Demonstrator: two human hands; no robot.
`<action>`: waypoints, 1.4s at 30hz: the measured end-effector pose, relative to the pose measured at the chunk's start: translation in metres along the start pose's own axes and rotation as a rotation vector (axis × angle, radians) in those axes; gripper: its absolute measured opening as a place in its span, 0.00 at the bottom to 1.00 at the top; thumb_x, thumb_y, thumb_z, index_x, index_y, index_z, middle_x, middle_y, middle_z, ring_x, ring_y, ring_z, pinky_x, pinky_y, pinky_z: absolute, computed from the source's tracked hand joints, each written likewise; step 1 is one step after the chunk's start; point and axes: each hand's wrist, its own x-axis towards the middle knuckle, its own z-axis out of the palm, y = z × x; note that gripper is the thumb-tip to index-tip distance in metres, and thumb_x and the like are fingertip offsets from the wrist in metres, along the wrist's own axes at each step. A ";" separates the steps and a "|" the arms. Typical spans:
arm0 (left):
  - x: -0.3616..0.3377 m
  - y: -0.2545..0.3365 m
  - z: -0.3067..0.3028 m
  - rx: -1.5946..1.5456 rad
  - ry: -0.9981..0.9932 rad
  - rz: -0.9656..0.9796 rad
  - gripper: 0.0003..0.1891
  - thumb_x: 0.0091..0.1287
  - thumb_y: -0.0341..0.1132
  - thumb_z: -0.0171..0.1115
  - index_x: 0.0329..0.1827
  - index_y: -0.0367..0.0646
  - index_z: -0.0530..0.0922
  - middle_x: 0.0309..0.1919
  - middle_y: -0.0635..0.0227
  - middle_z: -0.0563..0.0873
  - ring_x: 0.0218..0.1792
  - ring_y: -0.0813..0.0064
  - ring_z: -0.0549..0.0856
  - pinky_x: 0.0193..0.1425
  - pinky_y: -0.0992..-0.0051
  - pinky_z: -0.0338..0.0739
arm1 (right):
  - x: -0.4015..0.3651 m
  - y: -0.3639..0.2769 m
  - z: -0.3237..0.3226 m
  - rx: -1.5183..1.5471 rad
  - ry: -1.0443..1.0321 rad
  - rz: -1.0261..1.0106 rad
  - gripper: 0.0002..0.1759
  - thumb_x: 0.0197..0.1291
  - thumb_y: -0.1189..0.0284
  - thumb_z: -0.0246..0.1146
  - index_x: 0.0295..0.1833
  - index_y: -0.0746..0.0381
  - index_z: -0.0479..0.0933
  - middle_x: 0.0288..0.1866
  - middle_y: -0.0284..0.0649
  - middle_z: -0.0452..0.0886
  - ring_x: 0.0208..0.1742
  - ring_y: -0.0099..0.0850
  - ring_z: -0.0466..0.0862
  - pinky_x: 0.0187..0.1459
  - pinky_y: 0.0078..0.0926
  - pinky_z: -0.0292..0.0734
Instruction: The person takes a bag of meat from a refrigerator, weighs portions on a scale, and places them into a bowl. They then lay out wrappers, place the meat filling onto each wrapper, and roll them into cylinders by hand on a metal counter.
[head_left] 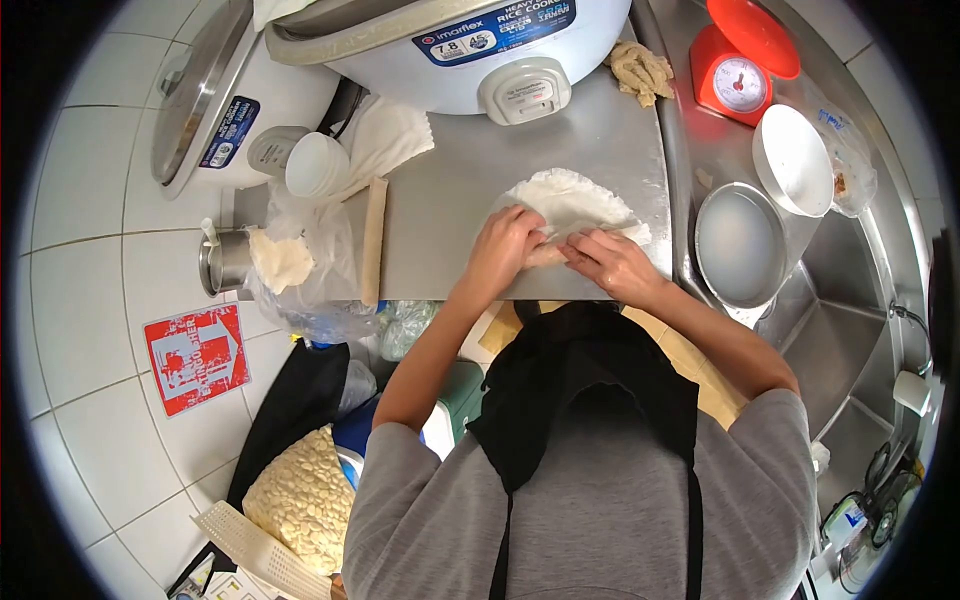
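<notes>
A thin, round white wrapper [570, 195] with a ragged edge lies on the steel table near its front edge. Its near side is folded over toward the middle. My left hand [508, 243] has its fingers curled and pinching the left part of that fold. On the right part, my right hand [613, 264] presses and grips with bent fingers. The two hands are close together, a small gap between them. Whatever may lie inside the fold is hidden by the fingers.
Left of the hands are a wooden stick [374, 240], a pale flat sheet [281, 260] on plastic and a white tub [317, 165]. A large rice cooker [400, 75] stands behind. At right are a metal bowl [741, 245] of cloudy liquid, a white bowl [794, 160] and a red scale [722, 75].
</notes>
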 end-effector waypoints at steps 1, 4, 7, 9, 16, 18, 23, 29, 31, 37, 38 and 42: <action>0.002 0.000 -0.002 -0.091 -0.063 -0.076 0.07 0.56 0.28 0.64 0.36 0.36 0.80 0.32 0.59 0.81 0.34 0.61 0.81 0.38 0.67 0.75 | 0.000 0.000 0.000 -0.006 -0.004 -0.006 0.20 0.48 0.75 0.60 0.50 0.67 0.77 0.42 0.37 0.75 0.43 0.32 0.76 0.42 0.28 0.74; 0.004 -0.002 -0.002 -0.196 -0.150 -0.175 0.06 0.55 0.27 0.64 0.34 0.35 0.79 0.31 0.58 0.80 0.32 0.61 0.81 0.37 0.67 0.75 | -0.001 0.000 -0.002 -0.001 -0.001 -0.007 0.20 0.48 0.75 0.60 0.50 0.67 0.77 0.42 0.37 0.75 0.42 0.32 0.76 0.41 0.28 0.75; 0.004 -0.007 -0.003 -0.161 -0.114 -0.175 0.06 0.56 0.27 0.63 0.34 0.35 0.78 0.30 0.58 0.80 0.31 0.61 0.81 0.36 0.67 0.75 | -0.001 0.000 0.000 0.004 0.007 -0.005 0.20 0.48 0.75 0.60 0.50 0.67 0.78 0.41 0.37 0.75 0.42 0.32 0.76 0.40 0.27 0.75; 0.003 -0.008 -0.001 -0.115 -0.057 -0.151 0.06 0.56 0.27 0.63 0.34 0.35 0.78 0.30 0.58 0.80 0.30 0.60 0.81 0.35 0.66 0.75 | -0.001 0.001 0.001 -0.001 0.005 -0.001 0.20 0.48 0.75 0.60 0.50 0.66 0.78 0.40 0.36 0.75 0.42 0.32 0.76 0.39 0.27 0.76; -0.024 0.029 0.001 0.044 0.202 -0.067 0.13 0.58 0.28 0.63 0.47 0.41 0.78 0.45 0.59 0.78 0.48 0.59 0.78 0.50 0.64 0.71 | 0.009 0.007 0.001 0.081 -0.069 0.111 0.15 0.50 0.74 0.63 0.45 0.66 0.79 0.40 0.36 0.76 0.42 0.31 0.77 0.41 0.27 0.78; -0.034 0.030 0.012 0.024 0.186 -0.033 0.15 0.57 0.28 0.63 0.49 0.42 0.78 0.48 0.60 0.77 0.51 0.59 0.76 0.53 0.63 0.70 | 0.012 0.008 -0.001 0.121 -0.080 0.117 0.14 0.50 0.75 0.63 0.44 0.66 0.79 0.41 0.36 0.77 0.42 0.31 0.77 0.41 0.28 0.77; -0.038 0.024 0.027 0.127 0.134 0.031 0.21 0.55 0.28 0.64 0.54 0.39 0.75 0.47 0.60 0.78 0.51 0.59 0.77 0.54 0.63 0.71 | 0.018 0.012 -0.002 0.143 -0.136 0.165 0.15 0.51 0.74 0.62 0.46 0.68 0.79 0.41 0.37 0.76 0.43 0.33 0.77 0.43 0.30 0.76; -0.035 0.014 0.028 0.119 0.026 0.045 0.21 0.59 0.29 0.57 0.58 0.35 0.71 0.51 0.57 0.76 0.53 0.58 0.76 0.56 0.63 0.70 | 0.013 0.007 0.003 0.057 -0.005 0.064 0.15 0.52 0.75 0.62 0.47 0.67 0.79 0.41 0.38 0.76 0.42 0.35 0.76 0.42 0.31 0.75; -0.033 0.016 0.027 0.115 0.061 0.028 0.22 0.58 0.28 0.60 0.58 0.36 0.72 0.51 0.57 0.76 0.52 0.58 0.76 0.55 0.64 0.71 | 0.012 0.010 0.005 0.066 -0.043 0.083 0.17 0.51 0.75 0.60 0.49 0.67 0.78 0.40 0.38 0.74 0.43 0.34 0.76 0.43 0.31 0.76; -0.027 0.023 0.030 0.162 0.131 0.054 0.24 0.57 0.26 0.59 0.59 0.33 0.71 0.51 0.55 0.75 0.52 0.58 0.76 0.55 0.65 0.71 | 0.021 0.022 0.007 0.155 -0.098 0.166 0.18 0.54 0.72 0.59 0.50 0.68 0.77 0.41 0.38 0.74 0.43 0.34 0.76 0.45 0.31 0.75; -0.026 0.019 0.032 0.175 0.126 0.051 0.24 0.57 0.26 0.56 0.60 0.32 0.69 0.51 0.55 0.74 0.53 0.58 0.76 0.57 0.65 0.71 | 0.023 0.023 0.008 0.140 -0.051 0.163 0.18 0.55 0.71 0.60 0.49 0.69 0.77 0.41 0.38 0.75 0.43 0.35 0.76 0.45 0.31 0.75; -0.024 0.008 0.031 0.179 0.119 0.081 0.24 0.58 0.25 0.56 0.60 0.32 0.69 0.52 0.55 0.74 0.53 0.58 0.76 0.57 0.65 0.71 | 0.023 0.014 0.004 0.077 0.104 0.105 0.13 0.52 0.76 0.62 0.45 0.68 0.79 0.43 0.40 0.76 0.42 0.36 0.77 0.43 0.31 0.76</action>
